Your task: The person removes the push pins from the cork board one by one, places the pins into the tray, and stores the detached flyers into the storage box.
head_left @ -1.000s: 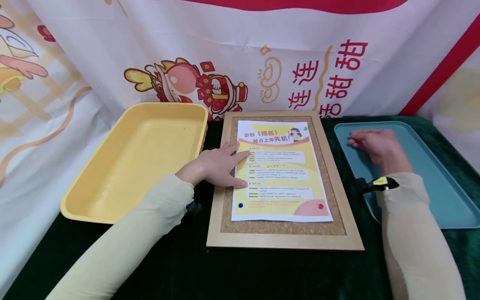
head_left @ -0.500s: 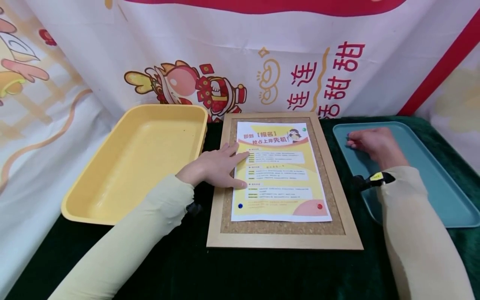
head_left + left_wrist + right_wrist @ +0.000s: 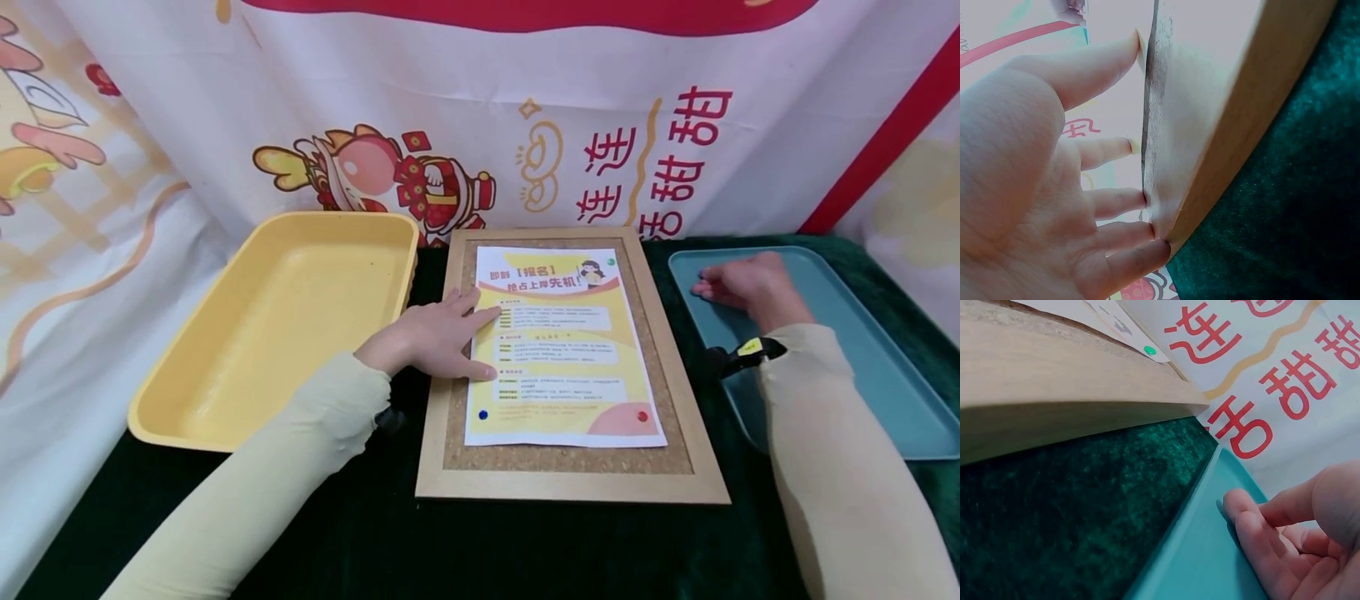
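A yellow printed poster (image 3: pixel 558 350) lies on a wood-framed cork board (image 3: pixel 572 487). Thumbtacks show in three of its corners: blue (image 3: pixel 483 415) at lower left, red (image 3: pixel 642 417) at lower right, green (image 3: pixel 611 262) at upper right. My left hand (image 3: pixel 442 337) rests with spread fingers across the board's left frame and the poster's left edge. Over the upper left of the blue-green tray (image 3: pixel 862 350), my right hand (image 3: pixel 753 287) pinches a small blue-purple thumbtack (image 3: pixel 702 273) between thumb and fingertips, mostly hidden by them. The right wrist view has the curled fingers (image 3: pixel 1254 534) close above the tray.
A deep yellow tray (image 3: pixel 270 333) stands left of the board, under my left forearm. Dark green velvet cloth (image 3: pixel 525 550) covers the table. A white printed curtain (image 3: pixel 465 75) hangs right behind the trays and board.
My left hand keeps its place on the poster. The right hand stays over the tray; its fingertips have shifted very slightly, and less of the thumbtack shows than before.
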Action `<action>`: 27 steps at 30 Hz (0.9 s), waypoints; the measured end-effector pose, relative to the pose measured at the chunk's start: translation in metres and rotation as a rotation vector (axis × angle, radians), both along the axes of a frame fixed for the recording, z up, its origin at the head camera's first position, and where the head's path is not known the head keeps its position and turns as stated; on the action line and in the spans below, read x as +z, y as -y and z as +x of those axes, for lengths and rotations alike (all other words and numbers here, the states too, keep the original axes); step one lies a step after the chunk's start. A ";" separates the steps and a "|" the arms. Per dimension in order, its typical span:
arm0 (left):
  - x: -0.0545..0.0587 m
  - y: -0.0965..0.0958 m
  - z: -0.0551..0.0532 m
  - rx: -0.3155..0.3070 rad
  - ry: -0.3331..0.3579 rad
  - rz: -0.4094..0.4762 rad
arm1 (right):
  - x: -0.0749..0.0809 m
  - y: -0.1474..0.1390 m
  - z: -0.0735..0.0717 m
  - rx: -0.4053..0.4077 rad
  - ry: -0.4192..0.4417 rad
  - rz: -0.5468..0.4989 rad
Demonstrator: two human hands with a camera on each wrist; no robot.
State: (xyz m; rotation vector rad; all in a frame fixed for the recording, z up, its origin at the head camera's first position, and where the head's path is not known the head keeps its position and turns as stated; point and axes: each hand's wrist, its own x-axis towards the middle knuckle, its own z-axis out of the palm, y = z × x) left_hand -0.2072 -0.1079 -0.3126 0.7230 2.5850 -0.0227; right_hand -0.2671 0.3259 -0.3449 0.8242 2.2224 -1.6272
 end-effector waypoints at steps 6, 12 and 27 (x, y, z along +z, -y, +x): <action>0.000 0.000 0.000 -0.002 0.001 0.007 | -0.001 0.000 0.000 -0.004 -0.001 0.010; 0.000 0.000 0.001 -0.007 0.001 0.007 | -0.001 -0.001 -0.001 -0.016 0.013 0.014; 0.001 -0.001 0.001 -0.010 -0.003 0.004 | 0.005 -0.001 -0.004 -0.020 0.032 0.009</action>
